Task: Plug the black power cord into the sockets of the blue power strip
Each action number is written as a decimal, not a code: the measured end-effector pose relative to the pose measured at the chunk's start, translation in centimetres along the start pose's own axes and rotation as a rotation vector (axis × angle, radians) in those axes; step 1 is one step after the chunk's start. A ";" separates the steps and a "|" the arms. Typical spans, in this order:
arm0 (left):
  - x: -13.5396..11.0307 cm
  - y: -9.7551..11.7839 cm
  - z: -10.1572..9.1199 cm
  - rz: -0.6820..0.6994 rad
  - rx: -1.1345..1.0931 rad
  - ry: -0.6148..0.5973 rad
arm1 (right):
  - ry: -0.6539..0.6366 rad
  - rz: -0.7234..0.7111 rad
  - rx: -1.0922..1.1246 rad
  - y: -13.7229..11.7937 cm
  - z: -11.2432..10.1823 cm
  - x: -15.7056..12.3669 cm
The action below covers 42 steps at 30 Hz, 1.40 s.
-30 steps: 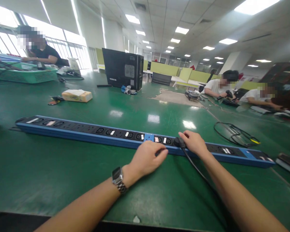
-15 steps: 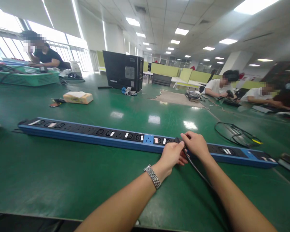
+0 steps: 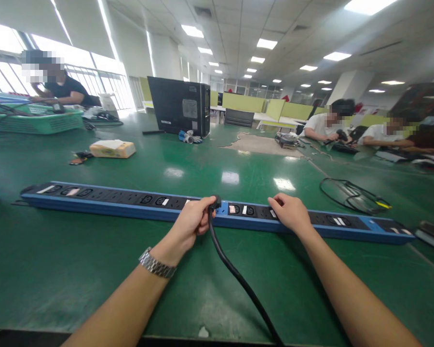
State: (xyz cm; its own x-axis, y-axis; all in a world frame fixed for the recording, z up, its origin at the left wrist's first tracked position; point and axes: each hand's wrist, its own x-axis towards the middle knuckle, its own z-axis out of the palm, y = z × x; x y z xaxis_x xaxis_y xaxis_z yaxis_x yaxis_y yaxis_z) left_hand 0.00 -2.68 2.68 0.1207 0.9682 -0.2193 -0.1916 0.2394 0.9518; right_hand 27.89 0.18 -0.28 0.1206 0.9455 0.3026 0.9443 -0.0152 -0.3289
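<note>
Pinched in L hand (image 3: 188,219), blk plug (image 3: 217,201) has been shifted beside blue socket (image 3: 223,211) on strip (image 3: 246,221), mid-frame. Prev. spot by R hand (image 3: 291,212) now uncovered; R grip can't be told.

Single head cam, so it's all from the wearer's own viewpoint, facing forward and tipped down across the green table (image 3: 94,270). Left hand (image 3: 191,219) and right hand (image 3: 292,212) are close, below centre; it's wide enough to catch the ceiling (image 3: 292,14). Partitions (image 3: 242,102) look soft, so I can't really tell how far back they are.
</note>
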 end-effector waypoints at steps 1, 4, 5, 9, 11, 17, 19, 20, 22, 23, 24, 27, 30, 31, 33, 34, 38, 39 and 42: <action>0.1 -0.6 -0.1 -0.019 0.012 -0.004 | 0.001 -0.004 -0.004 0.0 -0.1 0.0; 0.4 -1.5 0.5 -0.043 0.038 -0.032 | 0.002 -0.009 -0.012 -0.1 -0.2 -0.2; 0.5 -1.6 0.7 -0.049 0.045 -0.040 | 0.000 -0.009 -0.016 -0.2 -0.2 -0.2; 0.5 -1.8 1.4 -0.049 0.124 -0.026 | -0.006 -0.020 -0.023 -0.2 -0.2 -0.3; 0.3 -2.0 1.5 -0.004 0.200 -0.002 | -0.010 -0.019 -0.028 -0.2 -0.2 -0.3; 0.0 -2.9 1.7 0.099 0.222 0.048 | -0.012 -0.027 -0.037 -0.2 -0.2 -0.3; -0.1 -2.7 1.8 0.151 0.162 0.034 | -0.013 -0.032 -0.025 -0.2 -0.2 -0.3; -0.2 -2.4 1.9 0.197 0.110 0.024 | -0.014 -0.029 -0.017 -0.2 -0.2 -0.3; -0.5 -1.5 2.0 0.322 -0.030 0.021 | -0.014 -0.024 -0.003 -0.1 -0.2 -0.3; -0.7 -0.9 2.0 0.386 -0.102 0.026 | -0.014 -0.024 0.002 0.0 -0.1 -0.3; -0.8 -0.1 1.7 0.433 -0.167 0.036 | -0.014 -0.024 0.005 0.0 -0.1 -0.3; -0.7 2.3 -0.3 0.454 -0.328 0.117 | -0.018 -0.019 0.019 0.1 -0.1 -0.2; -0.2 4.2 -4.0 0.414 -0.361 0.300 | -0.027 -0.001 0.025 0.0 -0.1 -0.1; -0.1 4.4 -5.3 0.349 -0.307 0.305 | -0.029 0.004 0.019 0.0 -0.1 -0.1; 0.0 4.3 -7.5 0.145 -0.124 0.245 | -0.035 0.014 0.004 -0.1 -0.1 -0.1; -0.1 4.0 -8.3 0.073 -0.051 0.224 | -0.038 0.018 -0.005 -0.2 -0.1 -0.1; -0.4 2.2 -9.6 -0.049 0.135 0.194 | -0.037 0.017 -0.022 -0.3 -0.1 -0.1; -0.4 1.9 -9.6 -0.047 0.168 0.192 | -0.033 0.009 -0.022 -0.3 -0.1 -0.2; -0.4 1.4 -9.4 -0.010 0.253 0.215 | -0.027 0.002 -0.024 -0.3 -0.2 -0.2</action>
State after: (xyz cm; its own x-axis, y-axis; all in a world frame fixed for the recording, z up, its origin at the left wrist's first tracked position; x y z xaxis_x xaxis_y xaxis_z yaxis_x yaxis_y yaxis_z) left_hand -9.51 -2.03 2.05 -0.0924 0.9654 -0.2437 0.0599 0.2497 0.9665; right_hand 27.65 -0.08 -0.10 0.1150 0.9537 0.2779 0.9510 -0.0249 -0.3081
